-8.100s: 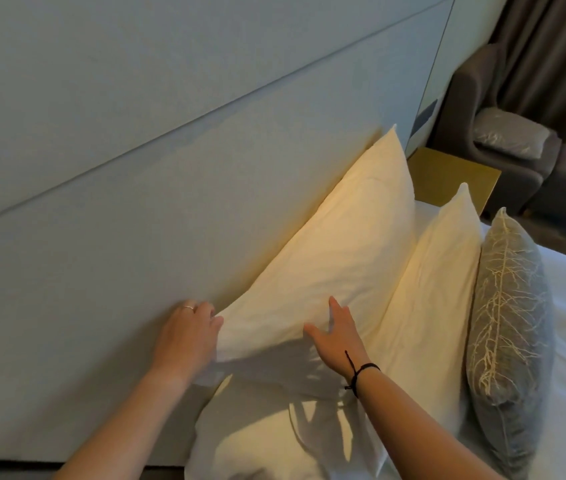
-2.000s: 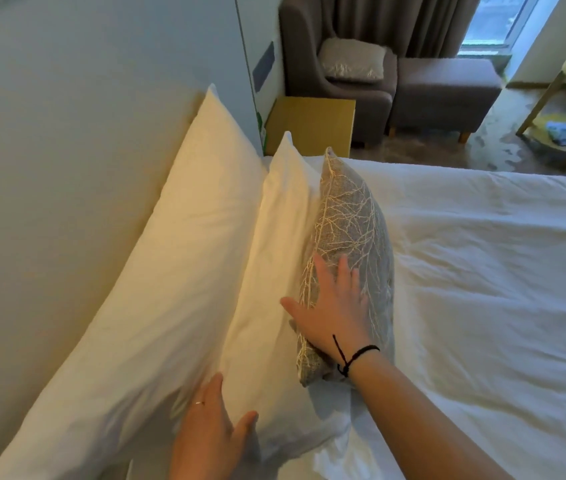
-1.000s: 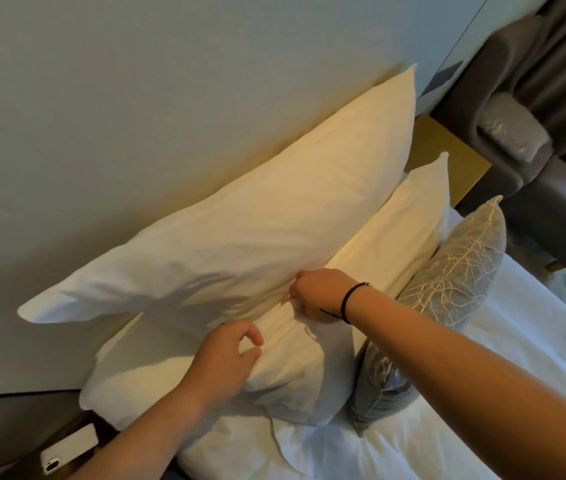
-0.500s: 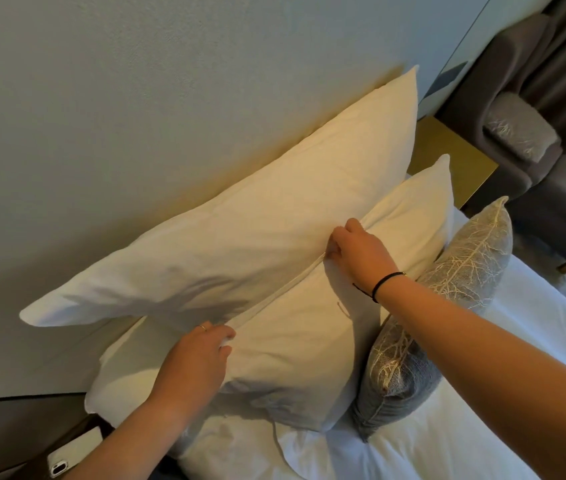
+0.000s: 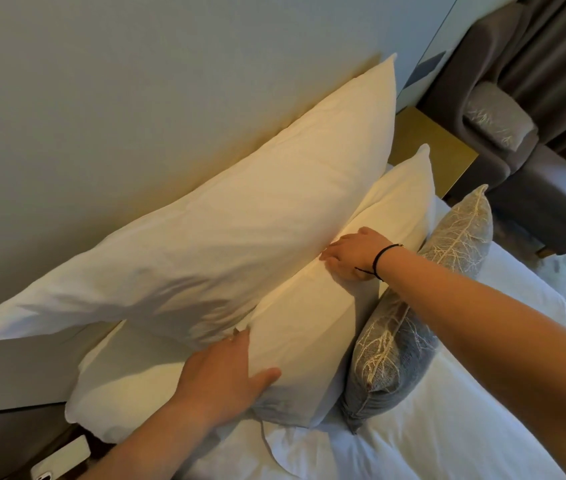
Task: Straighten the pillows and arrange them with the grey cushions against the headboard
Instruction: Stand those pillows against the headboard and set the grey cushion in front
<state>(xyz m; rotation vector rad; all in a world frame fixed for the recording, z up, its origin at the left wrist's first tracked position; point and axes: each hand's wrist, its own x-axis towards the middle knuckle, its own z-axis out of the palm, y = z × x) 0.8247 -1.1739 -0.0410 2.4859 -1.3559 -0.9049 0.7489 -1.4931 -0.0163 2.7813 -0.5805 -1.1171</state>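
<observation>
Two white pillows lean on the grey headboard [image 5: 108,109]: a rear pillow [image 5: 240,223] and, overlapping it, a front pillow [image 5: 312,327]. A grey cushion [image 5: 413,313] with a pale branch pattern stands against the front pillow's right side. My left hand [image 5: 226,372] holds the front pillow low down, its fingers tucked into the gap between the pillows and its thumb on the front face. Farther along the same edge, my right hand [image 5: 354,252] grips that pillow, fingertips pushed into the gap.
White bedding [image 5: 465,427] covers the bed at lower right. A phone [image 5: 59,459] lies beside the bed at bottom left. Beyond the pillows stand a yellow bedside table [image 5: 430,147] and a brown armchair [image 5: 517,81] holding a second cushion [image 5: 496,123], with curtains behind.
My right hand has slid farther up the front pillow's top edge. My left hand moved right along that edge and now lies wider on the pillow. The view shifted slightly.
</observation>
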